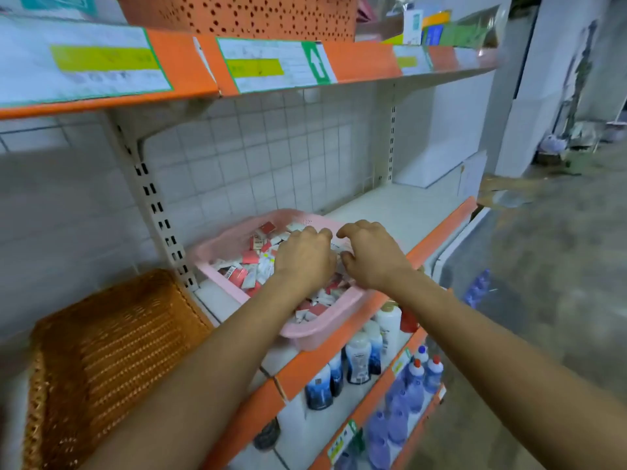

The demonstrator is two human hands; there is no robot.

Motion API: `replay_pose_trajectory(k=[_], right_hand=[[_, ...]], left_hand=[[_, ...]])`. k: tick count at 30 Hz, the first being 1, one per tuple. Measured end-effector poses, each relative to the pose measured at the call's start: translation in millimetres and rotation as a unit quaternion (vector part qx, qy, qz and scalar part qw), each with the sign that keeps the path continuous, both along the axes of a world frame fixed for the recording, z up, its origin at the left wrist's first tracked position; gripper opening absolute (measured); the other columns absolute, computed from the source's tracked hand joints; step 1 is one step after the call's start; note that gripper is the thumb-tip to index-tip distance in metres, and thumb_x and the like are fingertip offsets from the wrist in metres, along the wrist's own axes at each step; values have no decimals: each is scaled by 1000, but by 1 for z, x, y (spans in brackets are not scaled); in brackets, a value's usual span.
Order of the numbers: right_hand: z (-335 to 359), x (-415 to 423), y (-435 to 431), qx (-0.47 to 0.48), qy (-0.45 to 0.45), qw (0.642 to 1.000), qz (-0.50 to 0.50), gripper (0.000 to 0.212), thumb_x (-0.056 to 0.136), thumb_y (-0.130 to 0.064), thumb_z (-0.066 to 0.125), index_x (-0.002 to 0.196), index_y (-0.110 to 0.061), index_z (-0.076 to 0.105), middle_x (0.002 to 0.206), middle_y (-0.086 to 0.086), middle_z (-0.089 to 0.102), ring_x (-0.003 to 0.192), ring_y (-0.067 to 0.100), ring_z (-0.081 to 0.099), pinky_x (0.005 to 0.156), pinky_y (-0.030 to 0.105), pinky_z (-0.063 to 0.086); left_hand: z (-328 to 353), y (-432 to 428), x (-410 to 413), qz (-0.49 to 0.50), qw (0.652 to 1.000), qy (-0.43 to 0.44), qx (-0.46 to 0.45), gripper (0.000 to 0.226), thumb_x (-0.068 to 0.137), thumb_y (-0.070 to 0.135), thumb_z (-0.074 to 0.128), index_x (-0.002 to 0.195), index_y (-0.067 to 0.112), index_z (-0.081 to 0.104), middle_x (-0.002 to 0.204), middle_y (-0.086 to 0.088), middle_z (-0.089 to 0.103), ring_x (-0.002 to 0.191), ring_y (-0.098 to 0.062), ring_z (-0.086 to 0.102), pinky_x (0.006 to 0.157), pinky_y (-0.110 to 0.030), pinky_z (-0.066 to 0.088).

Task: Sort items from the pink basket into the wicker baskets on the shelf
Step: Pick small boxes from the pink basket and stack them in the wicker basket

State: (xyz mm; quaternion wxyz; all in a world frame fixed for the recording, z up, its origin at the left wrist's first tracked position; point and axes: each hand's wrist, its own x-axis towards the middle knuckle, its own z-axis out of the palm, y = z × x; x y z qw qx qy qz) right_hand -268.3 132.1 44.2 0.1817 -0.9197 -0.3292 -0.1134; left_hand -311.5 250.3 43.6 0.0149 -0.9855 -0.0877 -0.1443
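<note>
Digging into pink basket (319, 334) with left grip (302, 257) and right grip (371, 257), curled among packets (251, 269) for sorting; cannot tell whether holding any.

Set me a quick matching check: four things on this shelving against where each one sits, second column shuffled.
1 pink basket
2 wicker basket
3 bottles
4 orange basket

A top shelf
B middle shelf, far left
C lower shelves
D middle shelf, centre

Pairs: 1-D, 2-B, 3-C, 4-A
</note>
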Motion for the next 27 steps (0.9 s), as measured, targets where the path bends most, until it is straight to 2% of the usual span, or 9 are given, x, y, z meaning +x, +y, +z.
replay_pose_trajectory(k=[2, 5, 9, 12, 16, 20, 22, 24, 27], right_hand=[[-3, 16, 12, -21, 18, 999, 24, 43, 89, -17, 51, 132, -15, 48, 129, 10, 50, 121, 28, 42, 98, 39, 40], [-3, 41, 33, -58, 21, 995, 76, 44, 90, -16, 51, 133, -13, 48, 132, 12, 50, 122, 29, 43, 102, 34, 35], [-1, 72, 63, -84, 34, 984, 155, 45, 91, -19, 53, 135, -13, 47, 138, 9, 48, 127, 26, 43, 105, 29, 32], [-2, 93, 82, -117, 53, 969, 211, 46, 91, -19, 54, 136, -12, 46, 141, 8, 47, 129, 23, 42, 104, 27, 31], [-7, 123, 107, -177, 70, 943, 271, 38, 88, -12, 54, 126, -8, 53, 127, 10, 57, 117, 26, 52, 98, 34, 42], [-8, 143, 126, -199, 43, 924, 324, 50, 88, -5, 48, 137, -16, 45, 129, 9, 56, 113, 26, 53, 94, 31, 44], [-8, 148, 134, -202, 38, 910, 359, 57, 89, 1, 44, 141, -21, 42, 131, 8, 55, 112, 27, 54, 91, 30, 45], [-12, 151, 143, -211, 40, 894, 393, 59, 91, 1, 42, 143, -26, 40, 133, 8, 54, 112, 27, 54, 93, 33, 45], [-20, 155, 158, -226, 54, 879, 416, 48, 91, -1, 44, 135, -19, 48, 125, 11, 58, 105, 28, 57, 81, 31, 45]], left_hand=[[-5, 10, 11, 18, 1000, 20, -5, 41, 93, 29, 46, 131, 13, 49, 123, -14, 54, 115, -33, 51, 90, -41, 47], [-8, 28, 24, 56, 997, 56, -1, 43, 92, 28, 49, 132, 11, 48, 128, -14, 52, 118, -32, 50, 92, -41, 47], [-13, 57, 40, 129, 985, 115, -7, 33, 88, 21, 51, 118, 6, 55, 125, -17, 54, 114, -35, 53, 87, -40, 46], [-14, 70, 50, 174, 969, 174, -16, 31, 90, 28, 54, 113, 8, 58, 121, -17, 57, 110, -34, 56, 84, -38, 47], [-20, 83, 68, 209, 957, 199, -35, 33, 91, 23, 54, 123, 14, 55, 124, -11, 58, 111, -30, 57, 84, -36, 48], [-22, 86, 82, 206, 951, 226, -53, 64, 89, 7, 48, 146, 31, 32, 140, -11, 47, 121, -31, 51, 85, -33, 45], [-23, 83, 88, 216, 944, 248, -43, 64, 89, 6, 47, 147, 27, 29, 141, -14, 44, 122, -33, 49, 84, -33, 44], [-25, 82, 93, 234, 939, 248, -38, 54, 90, 8, 47, 142, 18, 37, 138, -17, 47, 121, -35, 50, 89, -38, 45], [-25, 79, 97, 272, 932, 236, -41, 38, 93, 11, 45, 130, 4, 49, 131, -21, 51, 118, -38, 51, 90, -42, 46]])
